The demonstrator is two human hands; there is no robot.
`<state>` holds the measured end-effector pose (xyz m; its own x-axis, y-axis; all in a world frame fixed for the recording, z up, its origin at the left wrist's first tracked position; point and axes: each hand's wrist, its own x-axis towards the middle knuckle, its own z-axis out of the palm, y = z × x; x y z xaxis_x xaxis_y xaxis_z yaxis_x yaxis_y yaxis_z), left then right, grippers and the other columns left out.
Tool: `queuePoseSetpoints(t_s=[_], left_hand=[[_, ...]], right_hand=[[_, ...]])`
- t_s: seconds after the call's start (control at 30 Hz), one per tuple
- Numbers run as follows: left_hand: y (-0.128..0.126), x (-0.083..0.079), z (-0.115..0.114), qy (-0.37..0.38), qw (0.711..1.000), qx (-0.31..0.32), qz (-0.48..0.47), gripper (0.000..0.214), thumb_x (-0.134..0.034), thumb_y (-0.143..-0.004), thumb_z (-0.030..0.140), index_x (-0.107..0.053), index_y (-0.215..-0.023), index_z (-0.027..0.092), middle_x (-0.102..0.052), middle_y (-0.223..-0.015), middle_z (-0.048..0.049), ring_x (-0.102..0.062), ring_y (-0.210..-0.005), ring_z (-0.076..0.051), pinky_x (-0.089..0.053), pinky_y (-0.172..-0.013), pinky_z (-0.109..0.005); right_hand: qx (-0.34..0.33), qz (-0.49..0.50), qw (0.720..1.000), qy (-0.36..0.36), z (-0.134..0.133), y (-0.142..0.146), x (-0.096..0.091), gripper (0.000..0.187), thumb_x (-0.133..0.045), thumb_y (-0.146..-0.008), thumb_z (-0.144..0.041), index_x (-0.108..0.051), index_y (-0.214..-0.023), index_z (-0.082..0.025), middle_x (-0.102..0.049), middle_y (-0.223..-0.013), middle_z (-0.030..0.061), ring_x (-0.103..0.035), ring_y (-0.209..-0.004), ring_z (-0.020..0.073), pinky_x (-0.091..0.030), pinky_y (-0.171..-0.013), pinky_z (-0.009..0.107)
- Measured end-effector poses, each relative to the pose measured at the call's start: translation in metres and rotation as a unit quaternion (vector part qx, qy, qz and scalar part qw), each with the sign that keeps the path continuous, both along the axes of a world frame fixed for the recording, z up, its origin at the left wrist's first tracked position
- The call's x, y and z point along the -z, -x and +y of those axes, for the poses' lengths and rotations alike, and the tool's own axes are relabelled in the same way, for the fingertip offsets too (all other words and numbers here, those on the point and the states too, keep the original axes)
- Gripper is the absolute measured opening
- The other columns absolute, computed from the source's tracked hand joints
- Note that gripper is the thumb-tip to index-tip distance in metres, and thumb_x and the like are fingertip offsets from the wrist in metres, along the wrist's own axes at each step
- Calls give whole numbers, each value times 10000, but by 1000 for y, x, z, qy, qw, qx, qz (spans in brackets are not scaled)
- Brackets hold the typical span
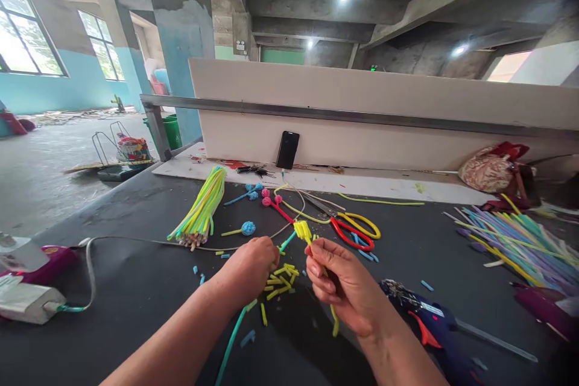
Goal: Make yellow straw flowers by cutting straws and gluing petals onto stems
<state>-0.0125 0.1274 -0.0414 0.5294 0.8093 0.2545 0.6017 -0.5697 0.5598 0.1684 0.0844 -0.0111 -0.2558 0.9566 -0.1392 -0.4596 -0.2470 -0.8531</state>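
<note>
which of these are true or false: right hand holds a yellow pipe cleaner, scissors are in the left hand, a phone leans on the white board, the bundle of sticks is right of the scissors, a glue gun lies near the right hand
1. The right hand holds a yellow pipe cleaner. True.
2. The scissors are in the left hand. False: they lie on the dark table, beyond both hands.
3. A black phone leans upright against the white board. True.
4. The bundle of yellow and green sticks lies right of the scissors. False: it lies to their left.
5. A blue glue gun lies on the table by the right hand. True.
</note>
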Motion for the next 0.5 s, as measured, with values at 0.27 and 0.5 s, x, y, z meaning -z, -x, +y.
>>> queuePoseSetpoints(t_s=[0.27, 0.5], left_hand=[[-13, -15, -11, 332, 879, -54, -337, 167, -440, -751, 192, -596, -804, 162, -435, -515, 47, -373, -429, -74, -281, -440, -193], [-27, -22, -34, 393, 782, 50, -482, 254, -646, -711, 369, -631, -699, 116, -532, -568, -6, -470, -516, -85, -373, -528, -215]], right_hand=[[-5, 26, 1000, 0, -3, 8, 2, 139, -620, -801, -302, -564, -755, -184, -515, -494, -64, -247, -329, 11, -137, -321, 138], [48, 92, 994, -23, -20, 29, -1, 134, -616, -790, -211, -549, -690, -152, -537, -583, -38, -285, -398, 8, -174, -369, 135]])
